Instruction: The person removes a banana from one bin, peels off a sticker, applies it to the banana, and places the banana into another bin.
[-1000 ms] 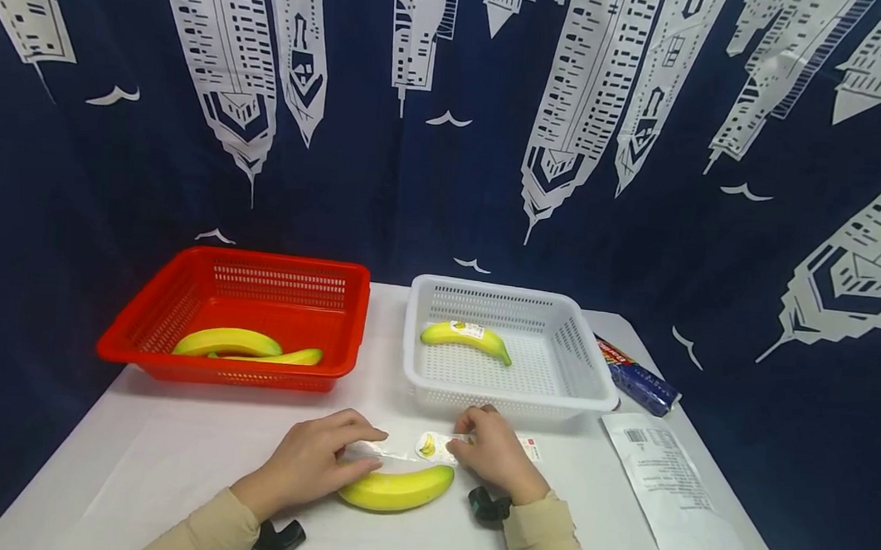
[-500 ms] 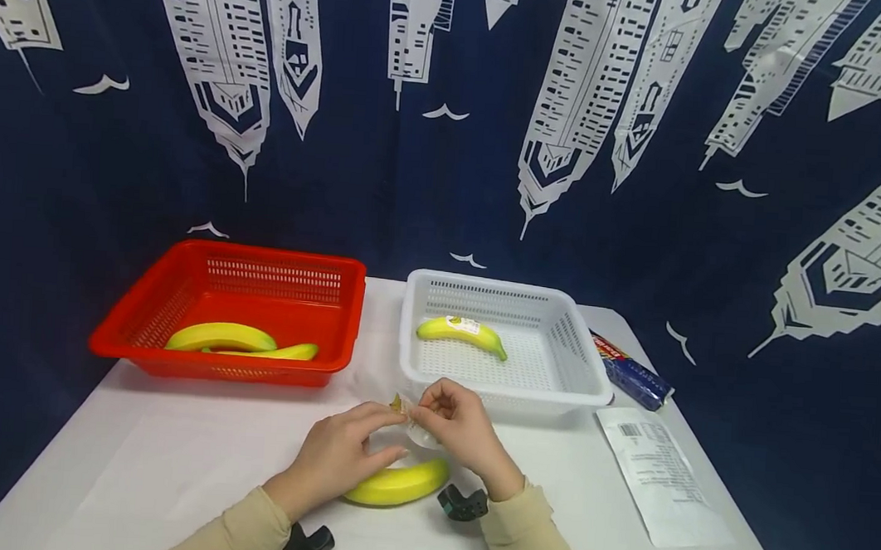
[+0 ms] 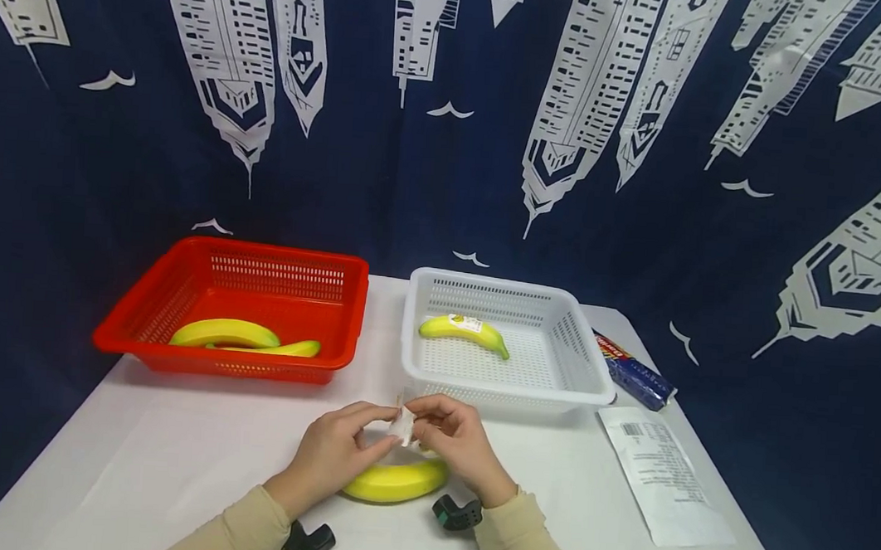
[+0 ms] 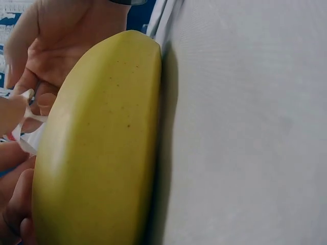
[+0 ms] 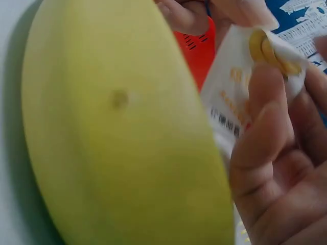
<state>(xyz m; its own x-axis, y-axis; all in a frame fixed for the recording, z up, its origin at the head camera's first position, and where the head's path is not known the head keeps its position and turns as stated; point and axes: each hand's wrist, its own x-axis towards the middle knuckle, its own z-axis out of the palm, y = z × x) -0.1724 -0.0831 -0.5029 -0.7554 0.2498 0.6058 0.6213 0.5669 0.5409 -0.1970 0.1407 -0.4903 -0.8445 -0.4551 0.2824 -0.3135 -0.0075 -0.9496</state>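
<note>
A white banana label (image 3: 403,427), printed with bananas and a barcode, is bent between both hands above the table. My left hand (image 3: 330,450) pinches its left side between thumb and fingers. Its right part is pinched by my right hand (image 3: 465,446), as the right wrist view shows with the label (image 5: 227,84) up close. Just in front of the hands a yellow banana (image 3: 397,483) lies on the table, its left end partly hidden behind the left hand. That banana (image 4: 102,143) fills much of the left wrist view and looks bare there.
Behind on the left stands a red basket (image 3: 292,260) with two bananas (image 3: 224,332). Right of it, a white basket (image 3: 505,388) holds one labelled banana (image 3: 482,335). A blue packet (image 3: 637,381) and a white printed packet (image 3: 662,478) lie along the right side.
The label lay flat on the table under my right hand; now it is lifted and folded between both hands. My right hand has moved left, and the left has shifted slightly right.
</note>
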